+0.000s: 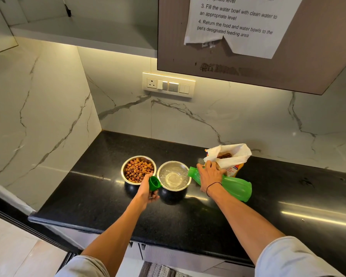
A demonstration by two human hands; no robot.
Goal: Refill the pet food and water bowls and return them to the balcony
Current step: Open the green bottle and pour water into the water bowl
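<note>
On the black countertop [100, 198] it's the water step: the right hand [210, 174] wraps the green bottle [235, 185], tipped almost flat, mouth over the rim of the steel water bowl [173, 175] just to its left, water pooling inside. Beyond that grip, the food bag [231, 156] stands open. The food bowl [138, 169] sits full, touching the left hand [148, 188], which pinches the green cap [154, 183]. Next, I'd judge: level the bottle, then screw the cap on.
</note>
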